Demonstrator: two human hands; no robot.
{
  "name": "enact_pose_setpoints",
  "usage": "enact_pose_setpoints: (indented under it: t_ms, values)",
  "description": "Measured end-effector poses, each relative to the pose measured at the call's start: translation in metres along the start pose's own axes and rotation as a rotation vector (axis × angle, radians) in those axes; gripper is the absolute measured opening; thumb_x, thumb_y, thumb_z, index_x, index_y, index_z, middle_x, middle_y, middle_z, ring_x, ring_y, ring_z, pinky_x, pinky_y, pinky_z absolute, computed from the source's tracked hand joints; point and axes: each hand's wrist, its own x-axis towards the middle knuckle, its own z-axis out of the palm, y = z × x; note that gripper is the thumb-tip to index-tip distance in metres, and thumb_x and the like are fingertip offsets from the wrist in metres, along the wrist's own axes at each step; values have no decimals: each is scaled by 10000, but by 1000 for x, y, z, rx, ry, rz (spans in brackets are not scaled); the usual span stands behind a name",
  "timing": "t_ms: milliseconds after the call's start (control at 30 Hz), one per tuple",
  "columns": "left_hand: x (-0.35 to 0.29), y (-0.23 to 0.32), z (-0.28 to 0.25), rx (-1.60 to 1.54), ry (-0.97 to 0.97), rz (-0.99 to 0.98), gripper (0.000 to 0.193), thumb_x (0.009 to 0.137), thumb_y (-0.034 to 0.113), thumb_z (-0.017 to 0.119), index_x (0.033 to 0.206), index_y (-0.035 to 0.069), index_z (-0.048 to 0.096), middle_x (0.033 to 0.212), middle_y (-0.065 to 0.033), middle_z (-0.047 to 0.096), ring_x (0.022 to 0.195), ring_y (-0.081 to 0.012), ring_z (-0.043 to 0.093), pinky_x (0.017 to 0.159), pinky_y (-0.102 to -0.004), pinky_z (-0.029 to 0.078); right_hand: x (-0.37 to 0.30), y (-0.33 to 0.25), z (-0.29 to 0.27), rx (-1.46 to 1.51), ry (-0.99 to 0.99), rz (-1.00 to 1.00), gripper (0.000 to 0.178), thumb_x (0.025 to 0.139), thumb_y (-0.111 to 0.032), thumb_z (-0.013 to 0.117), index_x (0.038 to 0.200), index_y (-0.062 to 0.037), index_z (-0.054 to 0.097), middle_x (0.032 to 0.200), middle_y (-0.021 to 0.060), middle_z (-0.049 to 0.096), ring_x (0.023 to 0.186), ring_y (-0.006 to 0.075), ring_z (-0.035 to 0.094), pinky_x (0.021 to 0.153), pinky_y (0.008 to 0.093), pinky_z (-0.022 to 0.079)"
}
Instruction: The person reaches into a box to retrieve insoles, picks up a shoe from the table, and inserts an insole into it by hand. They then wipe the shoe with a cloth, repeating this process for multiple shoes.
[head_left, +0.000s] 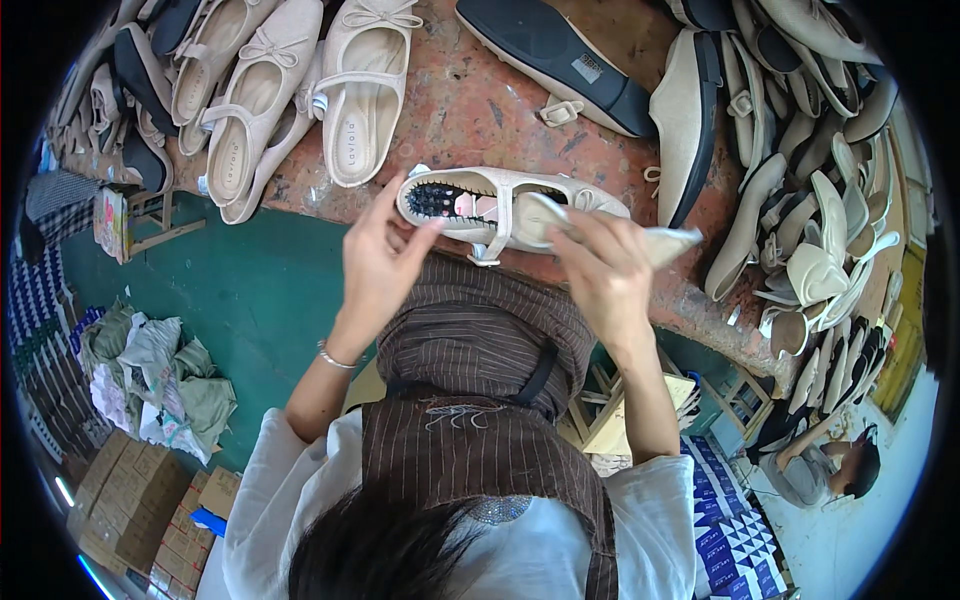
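Note:
A beige strapped flat shoe [504, 212] lies sideways across the near edge of the worktable, heel to the left. Inside its heel the bare inner sole shows dark, with a light pinkish patch and a jagged edge. My left hand [378, 262] grips the heel, thumb on the near side. In my right hand [612, 272] is a cream insole [672, 244], pinched between thumb and fingers. One end of the insole sits at the shoe's front opening, beyond the strap; the other sticks out to the right of my hand.
The reddish, worn worktable [450, 110] carries finished-looking beige shoes [365, 100] at left, an overturned shoe [560, 65] at the back and piled shoes [745, 230] at right. Cloth sacks [155, 370] and cardboard boxes [125, 500] stand on the green floor. Another person [820, 470] is at far right.

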Motion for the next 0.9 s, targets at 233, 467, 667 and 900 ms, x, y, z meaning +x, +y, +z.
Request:
enact_pose_setpoints:
  t_ms: [233,467,667,900]
  values:
    - [3,-16,3,-145,-95,8,747,694,53,847,1369,-3,531,934,-67,629,613,-71,587,548,-210,522,21,-16,54,369,-81,14,259,686,29,723,936,-34,746,1041,119,698,970,303,661,845,397,538]
    - [9,-23,1,-214,-133,-29,777,663,88,889,1353,-10,546,880,-62,669,611,-50,591,543,-198,507,37,-27,74,416,-111,124,255,714,32,721,948,-59,768,990,99,724,902,247,684,769,340,569]
    - [12,-36,9,-328,-86,-53,690,691,121,895,1294,-23,592,746,-16,623,576,-23,559,528,-174,469,39,-29,83,438,-70,131,198,727,16,731,906,-57,773,983,97,731,886,236,691,751,332,570]
    - [16,-35,11,-423,-71,-130,453,809,73,799,1210,-46,626,719,2,594,557,-15,555,479,-163,455,39,-32,89,426,-24,98,145,724,4,743,856,-50,770,974,92,734,870,233,690,738,329,569]
